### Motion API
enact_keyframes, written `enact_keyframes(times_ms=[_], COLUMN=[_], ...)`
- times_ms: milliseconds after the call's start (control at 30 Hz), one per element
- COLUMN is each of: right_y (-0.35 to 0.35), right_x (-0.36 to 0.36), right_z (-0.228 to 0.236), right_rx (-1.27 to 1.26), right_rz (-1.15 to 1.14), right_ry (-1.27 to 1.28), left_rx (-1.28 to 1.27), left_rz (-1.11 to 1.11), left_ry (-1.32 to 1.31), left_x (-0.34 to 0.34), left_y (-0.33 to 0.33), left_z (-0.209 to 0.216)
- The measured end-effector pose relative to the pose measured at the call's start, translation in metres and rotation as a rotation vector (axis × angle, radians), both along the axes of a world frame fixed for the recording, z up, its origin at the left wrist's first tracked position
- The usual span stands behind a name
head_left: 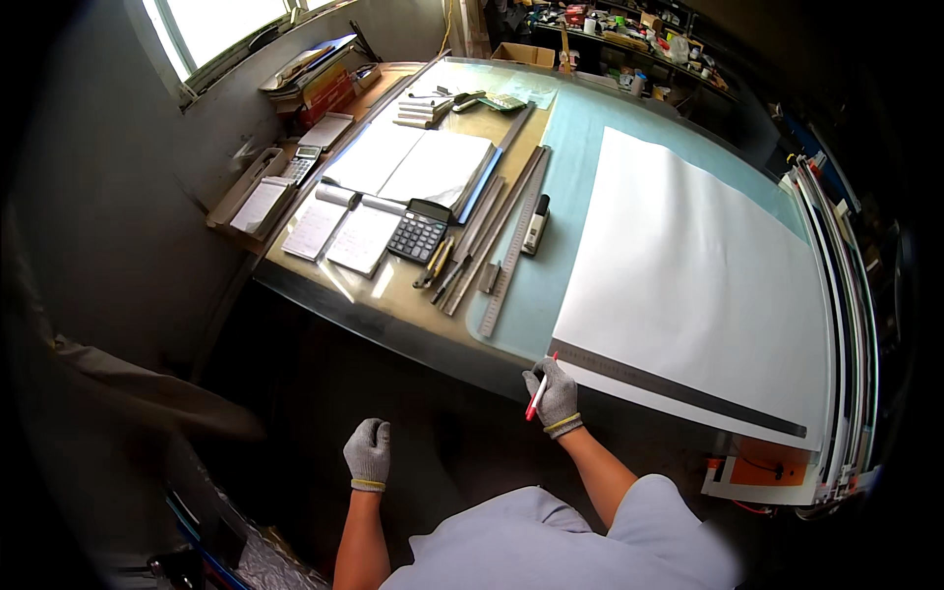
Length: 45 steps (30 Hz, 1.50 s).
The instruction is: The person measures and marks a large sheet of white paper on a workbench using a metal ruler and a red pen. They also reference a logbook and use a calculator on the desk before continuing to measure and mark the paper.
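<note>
Slim red-and-white pen point(538, 392): gripped in the grey-gloved right hand point(556, 393), fingers curled round it, tip at the near left corner of the large white paper sheet point(698, 265). Long dark metal ruler point(678, 388): flat along the sheet's near edge, just beside that hand. Grey-gloved left hand point(368, 452): closed in a loose fist, holding nothing, off the glass-topped work table point(413, 329). Further left on the table: black desk calculator point(419, 232), lined notepads point(339, 232), several long steel rules point(511, 246).

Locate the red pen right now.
In the head view, the red pen is in the gloved right hand, at the near left corner of the white sheet, beside the long dark ruler.
</note>
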State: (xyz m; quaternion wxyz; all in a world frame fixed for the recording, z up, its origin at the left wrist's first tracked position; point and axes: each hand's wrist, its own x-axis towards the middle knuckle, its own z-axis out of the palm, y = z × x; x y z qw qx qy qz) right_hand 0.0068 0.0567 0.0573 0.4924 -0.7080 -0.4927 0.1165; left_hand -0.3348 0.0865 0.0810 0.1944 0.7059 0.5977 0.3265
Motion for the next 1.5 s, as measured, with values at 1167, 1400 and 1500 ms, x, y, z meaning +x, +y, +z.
enact_keyframes(times_ms=[1167,1400,1500], right_y=[0.562,0.599,0.627], right_x=[-0.083,-0.116,-0.160], right_z=[0.027,0.018,0.033], right_rx=[-0.800,-0.046,0.000], right_rz=[-0.895,-0.575,-0.216], right_ry=[0.127,0.134,-0.025], left_rx=[0.191,0.175,0.199], left_rz=[-0.677,-0.673,-0.681], left_ry=[0.493,0.494,0.507], left_x=[-0.012,-0.015,-0.014], left_y=[0.682,0.681,0.685], left_z=[-0.046,-0.036,-0.043])
